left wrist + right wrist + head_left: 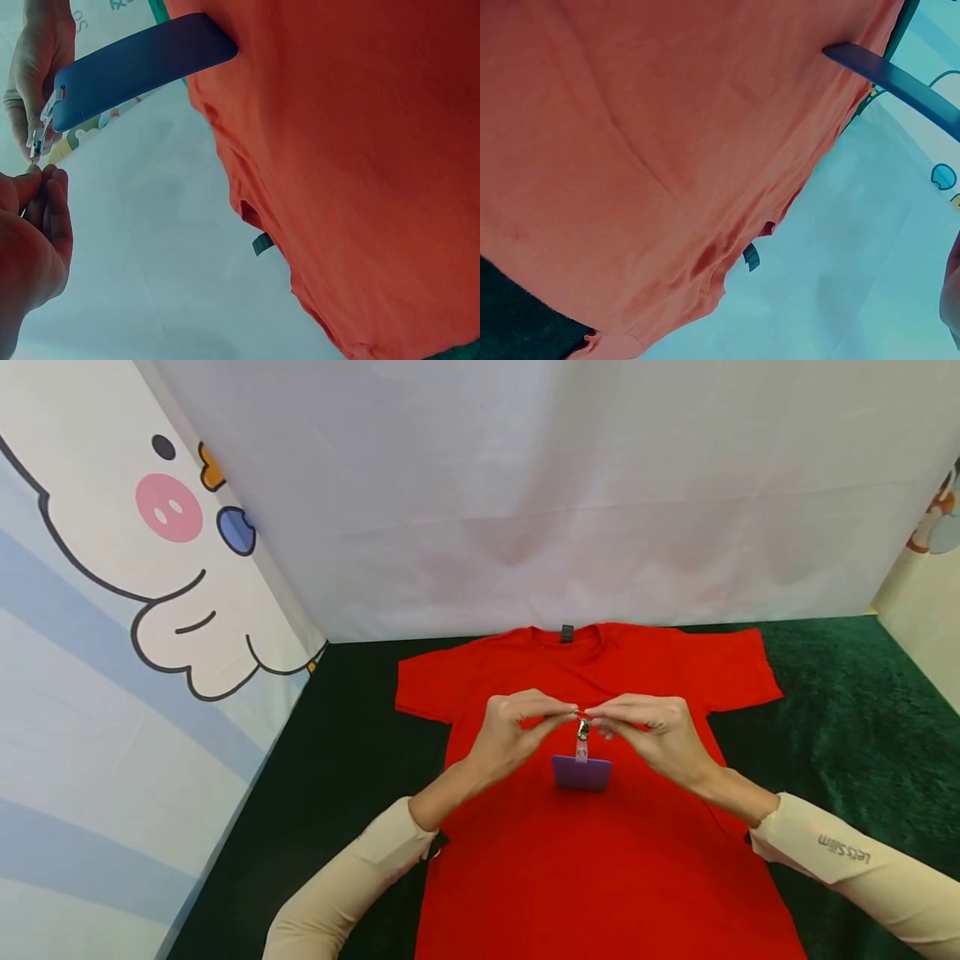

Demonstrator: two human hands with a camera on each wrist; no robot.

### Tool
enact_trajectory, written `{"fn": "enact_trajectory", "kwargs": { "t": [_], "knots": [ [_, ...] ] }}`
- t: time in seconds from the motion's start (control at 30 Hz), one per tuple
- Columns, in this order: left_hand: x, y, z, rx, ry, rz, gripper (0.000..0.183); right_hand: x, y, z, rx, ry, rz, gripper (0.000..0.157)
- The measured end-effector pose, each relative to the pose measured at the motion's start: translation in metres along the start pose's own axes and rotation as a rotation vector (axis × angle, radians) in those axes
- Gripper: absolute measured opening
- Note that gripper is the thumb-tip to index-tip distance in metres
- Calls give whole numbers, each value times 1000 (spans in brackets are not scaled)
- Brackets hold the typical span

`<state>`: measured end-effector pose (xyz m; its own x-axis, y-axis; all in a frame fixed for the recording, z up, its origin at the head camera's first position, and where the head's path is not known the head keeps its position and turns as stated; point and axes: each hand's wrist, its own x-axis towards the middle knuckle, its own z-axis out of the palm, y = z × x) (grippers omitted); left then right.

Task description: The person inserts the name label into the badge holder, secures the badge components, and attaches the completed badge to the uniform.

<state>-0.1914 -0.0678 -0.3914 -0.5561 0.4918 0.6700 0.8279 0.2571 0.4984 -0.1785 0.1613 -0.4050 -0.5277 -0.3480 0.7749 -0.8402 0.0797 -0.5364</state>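
A purple badge holder (pixel 582 774) hangs from a clear strap and a shiny metal badge clip (pixel 583 729), above the chest of a red T-shirt (pixel 600 877). At the top of the clip, my left hand (pixel 510 727) pinches a thin piece between thumb and fingers. Meeting it from the other side, my right hand (pixel 660 732) pinches the same spot. Fingertips hide most of that thin piece. The left wrist view shows the badge holder (pixel 142 67) edge-tilted, with the clip (pixel 37 139) between both hands. Only part of the badge holder (pixel 900 82) appears in the right wrist view.
The shirt lies spread on a dark green cloth (pixel 840 727), its collar with a dark tag (pixel 567 633) toward the back. A white curtain-like wall (pixel 562 502) stands behind. A cartoon-printed panel (pixel 90 710) borders the left side.
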Motion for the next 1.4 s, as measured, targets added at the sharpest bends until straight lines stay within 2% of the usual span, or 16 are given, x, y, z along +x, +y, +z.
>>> {"fn": "enact_trajectory", "kwargs": {
  "t": [0.27,0.4,0.47,0.57,0.7,0.8,0.97,1.13,1.27,1.4],
  "knots": [
    [-2,1,1,14,29,-18,20,-2,-1,0,-15,24,6,40],
    [-1,4,2,31,57,-54,18,-2,-4,1,-31,40,68,39],
    [-1,5,3,38,74,-84,16,-1,-7,2,-19,49,145,35],
    [-1,9,6,60,87,-137,13,0,-12,2,46,81,324,26],
    [-1,16,11,129,73,-161,15,5,-18,1,220,143,564,19],
    [0,21,14,201,64,-146,17,9,-19,-1,343,172,660,18],
    [2,28,18,335,68,-132,20,13,-21,-4,411,185,724,14],
    [3,27,22,425,77,-150,24,14,-25,-5,350,164,769,11],
    [3,24,25,404,95,-166,25,14,-29,-4,275,128,793,12],
    [5,20,28,276,129,-208,20,14,-32,-3,251,107,796,17]
  ]
}}
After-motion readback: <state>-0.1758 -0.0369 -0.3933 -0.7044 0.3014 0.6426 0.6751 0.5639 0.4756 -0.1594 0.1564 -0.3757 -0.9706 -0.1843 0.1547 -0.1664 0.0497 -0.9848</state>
